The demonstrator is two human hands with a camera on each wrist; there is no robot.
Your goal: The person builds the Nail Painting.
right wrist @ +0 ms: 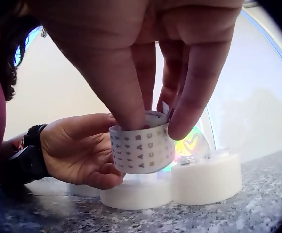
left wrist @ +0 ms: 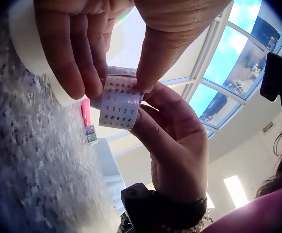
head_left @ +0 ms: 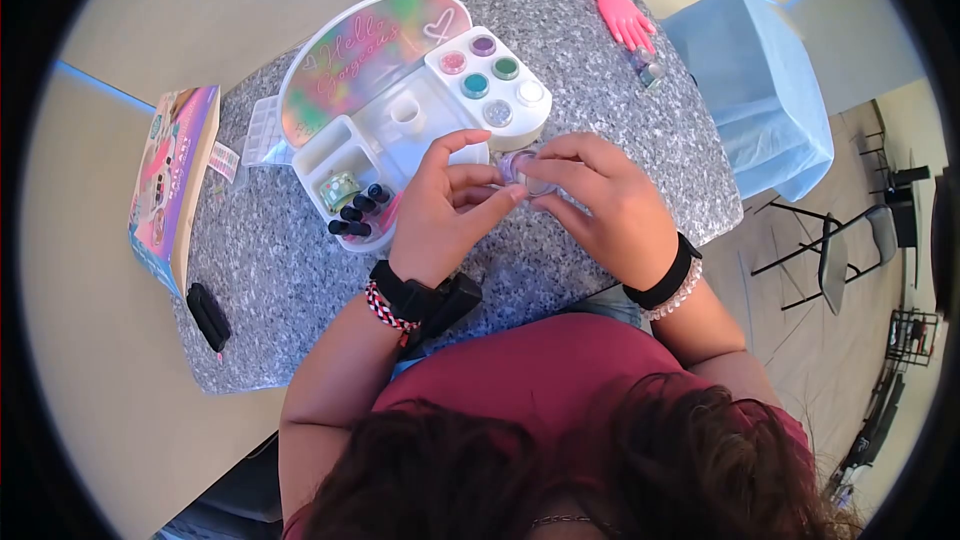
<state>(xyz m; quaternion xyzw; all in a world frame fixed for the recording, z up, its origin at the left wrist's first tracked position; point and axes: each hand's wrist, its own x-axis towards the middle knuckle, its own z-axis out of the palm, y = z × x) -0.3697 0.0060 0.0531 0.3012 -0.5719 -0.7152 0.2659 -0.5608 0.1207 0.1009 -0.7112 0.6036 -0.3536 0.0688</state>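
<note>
Over the speckled worktop [head_left: 620, 90], a letter-printed roll [right wrist: 140, 151] was pinched aloft by the left hand [head_left: 450, 205] and right hand [head_left: 615, 202] — liable to be creased by squeezing, or sprung loose by a slackened grip.

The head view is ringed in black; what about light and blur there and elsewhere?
Head view: black curved border, wide-lens bending, table well lit; left wrist view: bright windows, table speckles blurred; right wrist view: right hand shaded against a pale wall, lettered roll fairly sharp.

The stand [head_left: 528, 121] holds six pots [head_left: 475, 85] (lettered strips [right wrist: 143, 151]: one; boxes [head_left: 168, 185]: one).
</note>
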